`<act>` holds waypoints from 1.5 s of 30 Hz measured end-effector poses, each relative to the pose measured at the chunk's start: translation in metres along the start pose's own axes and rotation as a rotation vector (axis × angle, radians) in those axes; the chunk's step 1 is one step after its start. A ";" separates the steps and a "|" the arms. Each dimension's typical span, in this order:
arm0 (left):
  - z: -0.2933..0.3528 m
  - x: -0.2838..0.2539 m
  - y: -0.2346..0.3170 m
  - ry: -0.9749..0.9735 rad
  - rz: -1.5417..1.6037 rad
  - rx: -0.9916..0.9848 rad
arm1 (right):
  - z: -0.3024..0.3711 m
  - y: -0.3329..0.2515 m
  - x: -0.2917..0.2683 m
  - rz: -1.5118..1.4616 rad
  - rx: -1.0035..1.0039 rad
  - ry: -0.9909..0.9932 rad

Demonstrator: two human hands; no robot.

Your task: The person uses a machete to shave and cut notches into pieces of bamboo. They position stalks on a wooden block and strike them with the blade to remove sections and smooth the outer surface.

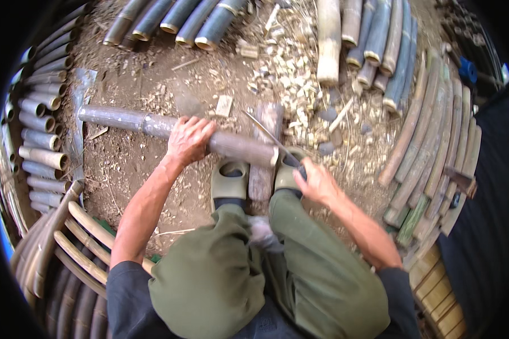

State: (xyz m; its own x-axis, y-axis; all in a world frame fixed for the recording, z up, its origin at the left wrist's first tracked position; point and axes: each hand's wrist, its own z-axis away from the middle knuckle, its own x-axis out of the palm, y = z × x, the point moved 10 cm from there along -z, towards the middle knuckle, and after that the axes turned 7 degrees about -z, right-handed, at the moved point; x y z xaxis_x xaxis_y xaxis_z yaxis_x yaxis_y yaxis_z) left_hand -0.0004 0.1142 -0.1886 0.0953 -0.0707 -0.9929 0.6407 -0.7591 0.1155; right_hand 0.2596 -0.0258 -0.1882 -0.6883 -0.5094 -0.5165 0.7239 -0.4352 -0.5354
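Note:
My left hand [190, 139] is wrapped over the middle of a thick grey-brown bamboo pole [240, 146], which lies slantwise in front of me. The pole's right end rests across a short wooden log [260, 183] between my feet. In my right hand [320, 182] is the dark handle of a knife [264, 129]. Its long narrow blade points up and left, just past the pole's cut end. Whether the edge is smooth or toothed is too blurred to tell, and whether it touches the pole I cannot tell.
Pale wood chips [291, 79] litter the dirt ground. Dark bamboo lengths [201, 25] lie at the far side, with more poles [430, 135] at the right and stacked cut tubes [42, 158] at the left. My clogs [230, 181] flank the log. A hatchet-like blade [461, 181] sits on the right-hand poles.

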 end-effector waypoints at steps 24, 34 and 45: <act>0.015 0.000 0.015 0.006 -0.177 -0.100 | 0.007 -0.001 -0.011 0.008 -0.077 0.061; -0.003 0.017 -0.018 -0.513 0.036 -0.056 | 0.041 -0.077 -0.039 -0.068 -0.315 0.210; 0.012 0.038 -0.019 -0.597 0.089 -0.122 | 0.030 -0.072 -0.024 -0.086 -0.256 0.111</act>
State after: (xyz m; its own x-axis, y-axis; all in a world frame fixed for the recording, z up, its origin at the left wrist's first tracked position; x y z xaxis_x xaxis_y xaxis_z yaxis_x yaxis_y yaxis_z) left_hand -0.0178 0.1180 -0.2287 -0.2679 -0.5074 -0.8190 0.7360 -0.6563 0.1659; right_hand 0.2260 -0.0045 -0.1175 -0.7579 -0.3882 -0.5243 0.6366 -0.2645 -0.7244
